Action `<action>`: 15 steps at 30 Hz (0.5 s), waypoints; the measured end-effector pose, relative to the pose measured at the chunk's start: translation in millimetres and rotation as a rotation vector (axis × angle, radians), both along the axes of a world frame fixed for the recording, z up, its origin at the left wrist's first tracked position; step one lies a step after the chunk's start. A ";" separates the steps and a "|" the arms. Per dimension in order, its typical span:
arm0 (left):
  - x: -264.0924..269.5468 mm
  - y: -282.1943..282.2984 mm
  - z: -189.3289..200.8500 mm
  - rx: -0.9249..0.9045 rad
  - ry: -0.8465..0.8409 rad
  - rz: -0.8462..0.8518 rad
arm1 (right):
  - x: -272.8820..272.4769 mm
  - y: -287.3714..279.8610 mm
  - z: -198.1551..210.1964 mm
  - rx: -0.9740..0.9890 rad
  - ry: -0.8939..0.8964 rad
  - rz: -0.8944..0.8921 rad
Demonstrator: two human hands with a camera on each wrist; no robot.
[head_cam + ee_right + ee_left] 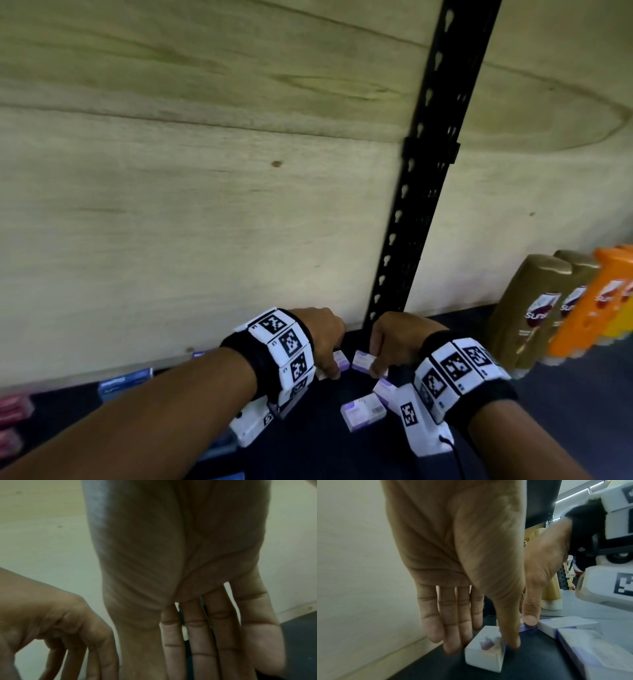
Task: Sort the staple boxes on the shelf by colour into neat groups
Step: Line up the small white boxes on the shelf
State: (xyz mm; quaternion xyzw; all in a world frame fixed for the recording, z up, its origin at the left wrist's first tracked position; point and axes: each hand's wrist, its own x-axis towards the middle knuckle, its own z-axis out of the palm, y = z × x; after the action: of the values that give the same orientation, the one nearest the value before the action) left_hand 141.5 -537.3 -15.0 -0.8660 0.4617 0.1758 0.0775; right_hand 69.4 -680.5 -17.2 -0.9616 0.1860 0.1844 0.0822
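Left hand point(462, 574) pinches a white box point(485, 651), plain only from its wrist.

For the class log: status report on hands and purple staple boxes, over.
Left hand pinches purple box. Right hand pinches another. Two more loose nearby. Nothing blocking.

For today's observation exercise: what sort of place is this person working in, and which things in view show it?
Probably a shop or stockroom shelf. A slotted black metal upright stands against a plywood back panel, rows of shampoo bottles line the shelf, and small staple boxes lie grouped by colour.
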 end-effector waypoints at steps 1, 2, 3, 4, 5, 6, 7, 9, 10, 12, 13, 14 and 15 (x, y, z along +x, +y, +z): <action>0.9 -1.5 0.0 0.009 0.005 -0.012 | 0.7 -0.5 1.1 0.024 -0.002 0.001; 2.3 -2.3 0.4 0.018 0.009 -0.025 | 1.6 -1.2 1.9 0.041 -0.002 0.006; 3.0 -1.6 1.2 0.025 0.011 -0.038 | 2.0 -1.6 2.6 0.046 0.003 0.015; 4.3 0.0 2.5 0.027 0.020 -0.048 | 2.6 -2.1 3.3 0.041 0.010 0.026; 5.2 2.7 3.8 0.024 0.036 -0.056 | 2.9 -2.6 3.7 0.035 0.017 0.037; 6.8 5.6 4.9 0.019 0.060 -0.060 | 3.4 -3.5 3.8 0.039 0.020 0.043; 8.5 9.2 5.3 0.012 0.083 -0.052 | 4.4 -4.4 3.0 0.050 0.020 0.047; 13.0 16.3 4.9 -0.030 0.147 0.006 | 6.2 -5.2 -0.1 0.072 0.009 0.061; 16.2 19.1 3.8 -0.067 0.195 0.048 | 7.1 -5.1 -1.7 0.081 -0.008 0.064; 23.1 24.7 0.4 -0.143 0.311 0.115 | 8.7 -3.5 -3.8 0.098 -0.053 0.071; 24.7 27.0 -0.4 -0.174 0.362 0.136 | 8.8 -2.3 -4.3 0.102 -0.073 0.082; 26.4 29.2 -0.3 -0.203 0.393 0.153 | 9.5 -1.5 -4.8 0.109 -0.089 0.093; 27.3 30.7 0.3 -0.231 0.409 0.165 | 9.7 -1.5 -5.3 0.115 -0.102 0.102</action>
State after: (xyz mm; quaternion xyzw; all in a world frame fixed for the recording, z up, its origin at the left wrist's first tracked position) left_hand 168.7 -506.6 -14.7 -0.8501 0.4127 0.2994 -0.1315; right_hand 79.1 -682.0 -22.5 -0.9716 0.1214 0.1498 0.1373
